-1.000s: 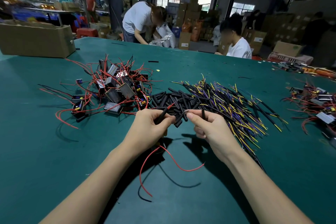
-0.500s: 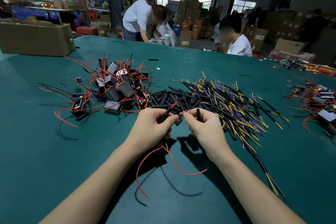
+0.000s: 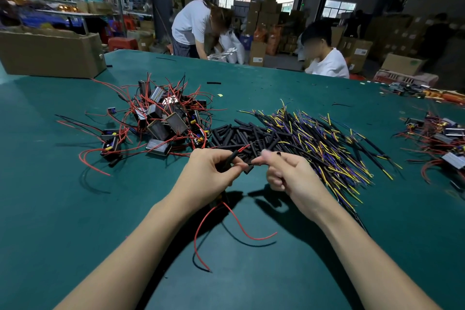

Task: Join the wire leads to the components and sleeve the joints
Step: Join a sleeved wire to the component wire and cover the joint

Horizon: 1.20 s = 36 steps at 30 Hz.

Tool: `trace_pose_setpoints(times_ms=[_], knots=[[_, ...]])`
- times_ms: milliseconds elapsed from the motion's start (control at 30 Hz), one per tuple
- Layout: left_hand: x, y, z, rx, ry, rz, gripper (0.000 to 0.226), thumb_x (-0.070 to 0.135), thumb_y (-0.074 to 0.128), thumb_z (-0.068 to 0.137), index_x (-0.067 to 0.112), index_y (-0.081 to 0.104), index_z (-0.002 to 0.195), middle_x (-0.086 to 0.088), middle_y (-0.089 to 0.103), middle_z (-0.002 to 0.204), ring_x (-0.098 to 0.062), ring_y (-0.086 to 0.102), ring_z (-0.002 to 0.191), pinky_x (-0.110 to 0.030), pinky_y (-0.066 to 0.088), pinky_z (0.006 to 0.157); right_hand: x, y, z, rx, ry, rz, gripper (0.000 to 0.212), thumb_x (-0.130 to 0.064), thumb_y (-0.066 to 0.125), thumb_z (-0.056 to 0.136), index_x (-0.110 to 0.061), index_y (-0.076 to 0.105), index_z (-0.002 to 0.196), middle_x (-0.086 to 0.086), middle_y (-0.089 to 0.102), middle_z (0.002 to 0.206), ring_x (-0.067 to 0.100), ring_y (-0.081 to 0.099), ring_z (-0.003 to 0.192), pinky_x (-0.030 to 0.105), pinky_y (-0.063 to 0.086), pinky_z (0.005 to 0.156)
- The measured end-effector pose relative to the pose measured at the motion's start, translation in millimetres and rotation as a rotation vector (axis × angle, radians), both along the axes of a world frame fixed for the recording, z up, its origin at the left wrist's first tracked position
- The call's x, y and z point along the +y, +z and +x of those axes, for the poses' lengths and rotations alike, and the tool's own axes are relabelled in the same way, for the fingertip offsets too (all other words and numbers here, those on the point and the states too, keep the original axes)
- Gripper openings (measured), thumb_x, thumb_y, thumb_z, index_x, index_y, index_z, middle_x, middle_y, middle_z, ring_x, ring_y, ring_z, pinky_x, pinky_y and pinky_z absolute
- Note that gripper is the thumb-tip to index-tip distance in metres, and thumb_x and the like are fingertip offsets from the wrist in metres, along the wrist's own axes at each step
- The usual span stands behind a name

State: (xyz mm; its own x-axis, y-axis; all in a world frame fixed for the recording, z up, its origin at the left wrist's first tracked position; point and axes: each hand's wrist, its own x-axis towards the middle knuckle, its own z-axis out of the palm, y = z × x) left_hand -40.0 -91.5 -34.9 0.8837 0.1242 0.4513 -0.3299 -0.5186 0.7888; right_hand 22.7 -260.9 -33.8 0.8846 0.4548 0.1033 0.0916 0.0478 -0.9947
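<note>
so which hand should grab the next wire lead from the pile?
Right, probably. The right hand sits beside the yellow and purple lead pile, which lies on its side. The left hand grips a black sleeve with a red lead poking out.

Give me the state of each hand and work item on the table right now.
left hand: pinches a black sleeve, red wire tip poking out the far end
right hand: fingers curled, blurred; contents unclear
red lead: trailing loose from under the left hand
sleeve pile: loose heap
component pile: tangled heap
wire bundle: fanned out
</note>
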Motion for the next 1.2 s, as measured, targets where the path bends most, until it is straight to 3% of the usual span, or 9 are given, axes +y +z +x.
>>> trace_pose_setpoints(times_ms=[133, 233, 333, 467, 567, 667, 833, 933, 1200], knots=[[3.2, -2.8, 1.0, -0.011, 0.030, 0.100, 0.015, 0.019, 0.071, 0.084, 0.023, 0.071, 0.070, -0.005, 0.057, 0.051, -0.024, 0.048, 0.048, -0.036, 0.045, 0.051, -4.1, 2.2, 0.3, -0.358, -0.059, -0.276, 0.010, -0.014, 0.071, 0.084, -0.016, 0.073, 0.075, -0.014, 0.036, 0.050, 0.004, 0.030, 0.050, 0.015, 0.025, 0.047], [2.2, -1.9, 0.3, -0.038, 0.055, 0.211, 0.011, 0.021, 0.070, 0.084, 0.022, 0.071, 0.073, 0.008, 0.050, 0.046, -0.015, 0.042, 0.045, -0.035, 0.043, 0.049, -2.0, 3.3, 1.2, -0.433, -0.113, -0.384, 0.011, -0.014, 0.070, 0.083, -0.014, 0.070, 0.071, -0.014, 0.033, 0.049, 0.006, 0.029, 0.051, 0.019, 0.022, 0.048], [-0.6, 0.3, -0.1, -0.073, 0.047, 0.237, 0.006, 0.020, 0.070, 0.083, 0.023, 0.073, 0.079, 0.015, 0.048, 0.047, -0.005, 0.036, 0.044, -0.024, 0.033, 0.049, -1.4, 4.3, 0.5, -0.224, -0.122, -0.286, 0.012, -0.011, 0.068, 0.083, -0.011, 0.066, 0.071, -0.009, 0.044, 0.052, 0.005, 0.036, 0.050, 0.017, 0.028, 0.049], [-1.7, 3.2, -1.4, -0.161, 0.014, 0.249, 0.006, 0.020, 0.069, 0.082, 0.019, 0.073, 0.078, 0.010, 0.048, 0.048, -0.012, 0.038, 0.045, -0.029, 0.035, 0.049, 1.4, 8.1, -1.4, 0.205, -0.051, -0.097, 0.017, -0.006, 0.062, 0.083, -0.015, 0.052, 0.074, -0.007, 0.032, 0.055, 0.007, 0.031, 0.047, 0.017, 0.020, 0.043], [-0.6, 4.3, -1.6, -0.200, 0.020, 0.308, 0.011, 0.025, 0.064, 0.080, 0.019, 0.074, 0.079, -0.001, 0.060, 0.055, -0.022, 0.047, 0.052, -0.031, 0.040, 0.060, 4.0, 11.6, -2.9, 0.441, -0.041, 0.027, 0.038, -0.002, 0.058, 0.083, -0.020, 0.050, 0.050, -0.007, 0.029, 0.049, 0.007, 0.029, 0.040, 0.016, 0.016, 0.036], [-0.6, 2.5, -0.9, -0.190, 0.006, 0.308, 0.012, 0.025, 0.064, 0.080, 0.019, 0.074, 0.079, -0.001, 0.060, 0.055, -0.022, 0.049, 0.053, -0.035, 0.040, 0.062, 6.5, 12.3, -4.9, 0.556, -0.067, 0.074, 0.050, 0.000, 0.055, 0.084, -0.021, 0.046, 0.039, -0.008, 0.027, 0.044, 0.005, 0.027, 0.036, 0.015, 0.014, 0.033], [-0.6, 0.6, -0.3, -0.144, -0.020, 0.283, 0.008, 0.021, 0.066, 0.082, 0.019, 0.072, 0.078, 0.002, 0.055, 0.053, -0.022, 0.049, 0.050, -0.035, 0.045, 0.053, 9.0, 8.1, -2.3, 0.609, -0.087, 0.121, 0.038, 0.001, 0.056, 0.084, -0.019, 0.038, 0.056, -0.007, 0.027, 0.044, 0.005, 0.026, 0.034, 0.015, 0.013, 0.032], [0.1, 0.4, -0.3, -0.070, -0.036, 0.144, 0.011, 0.014, 0.068, 0.085, 0.016, 0.071, 0.075, 0.007, 0.046, 0.050, -0.010, 0.036, 0.046, -0.025, 0.033, 0.048, 7.1, 4.1, -2.8, 0.356, -0.060, 0.057, 0.028, -0.003, 0.061, 0.086, -0.015, 0.051, 0.063, -0.007, 0.037, 0.051, 0.005, 0.034, 0.042, 0.015, 0.020, 0.038], [-3.7, 4.7, 0.8, 0.205, 0.043, -0.066, 0.017, 0.014, 0.065, 0.081, 0.009, 0.068, 0.065, 0.001, 0.045, 0.045, -0.010, 0.036, 0.042, -0.022, 0.032, 0.046, 3.8, -1.4, -7.5, -0.931, -0.223, -0.528, 0.007, -0.010, 0.073, 0.082, -0.017, 0.072, 0.081, -0.015, 0.052, 0.064, 0.003, 0.041, 0.057, 0.019, 0.031, 0.055]])
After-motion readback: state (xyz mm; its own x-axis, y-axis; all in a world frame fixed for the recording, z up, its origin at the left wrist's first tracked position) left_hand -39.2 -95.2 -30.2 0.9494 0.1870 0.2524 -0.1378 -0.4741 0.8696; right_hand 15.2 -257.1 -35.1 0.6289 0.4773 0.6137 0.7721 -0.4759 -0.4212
